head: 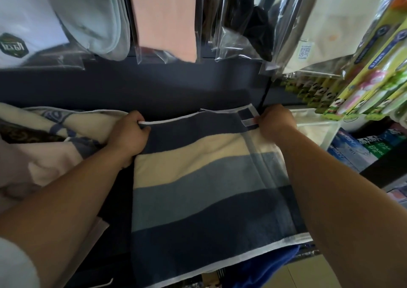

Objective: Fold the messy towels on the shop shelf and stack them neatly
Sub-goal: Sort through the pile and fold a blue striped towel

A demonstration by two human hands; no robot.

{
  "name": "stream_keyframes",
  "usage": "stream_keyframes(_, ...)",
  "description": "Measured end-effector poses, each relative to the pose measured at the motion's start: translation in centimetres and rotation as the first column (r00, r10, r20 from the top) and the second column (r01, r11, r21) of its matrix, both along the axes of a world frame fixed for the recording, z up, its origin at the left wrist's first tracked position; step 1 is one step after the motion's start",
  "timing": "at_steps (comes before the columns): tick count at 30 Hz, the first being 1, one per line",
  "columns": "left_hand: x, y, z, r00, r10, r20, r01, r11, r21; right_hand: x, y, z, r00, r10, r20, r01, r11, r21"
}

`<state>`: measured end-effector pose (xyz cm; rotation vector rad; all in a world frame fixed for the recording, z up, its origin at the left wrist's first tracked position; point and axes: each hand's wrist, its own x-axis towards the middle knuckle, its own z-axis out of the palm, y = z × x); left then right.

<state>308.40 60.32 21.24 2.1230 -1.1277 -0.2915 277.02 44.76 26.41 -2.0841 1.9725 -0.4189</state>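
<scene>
A striped towel (204,184) in navy, cream and grey-blue bands with a white border lies flat on the dark shelf (154,89), its near edge hanging over the shelf front. My left hand (130,133) pinches its far left corner. My right hand (275,122) grips the far right corner, beside a small label. At the left lies a rumpled heap of other towels (48,138), cream with blue pattern and pale pink, unfolded.
Bagged socks (92,19), a pink cloth (165,16) and other packets hang from the back wall above the shelf. Toothbrush and toothpaste boxes (370,78) crowd the right side. A clear plastic bin (317,129) sits by my right hand. A blue cloth (279,263) shows below the shelf edge.
</scene>
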Motion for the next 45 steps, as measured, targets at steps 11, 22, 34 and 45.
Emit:
stream_keyframes(11, -1.4, 1.2, -0.2, 0.990, 0.064, -0.122, -0.059, 0.997, 0.041, 2.6, 5.1, 0.7, 0.937, 0.235, -0.257, -0.285, 0.941, -0.181)
stream_keyframes(22, -4.4, 7.4, -1.9, 0.890, -0.033, -0.454, 0.056, 0.998, 0.036, 2.4, 13.1, -2.4, 0.781, 0.560, -0.278, -0.494, 0.825, 0.276)
stream_keyframes(34, -7.7, 11.3, -1.2, 0.516, -0.076, -0.853, -0.132, 0.977, -0.167, 2.0, 13.3, -3.0, 0.791, 0.542, -0.285, -0.510, 0.840, 0.183)
stream_keyframes(45, -13.1, 9.2, 6.3, 0.445, -0.375, -0.813, 0.030, 0.914, -0.406, 0.6, 14.3, -0.7, 0.830, 0.536, 0.155, -0.534, 0.843, -0.063)
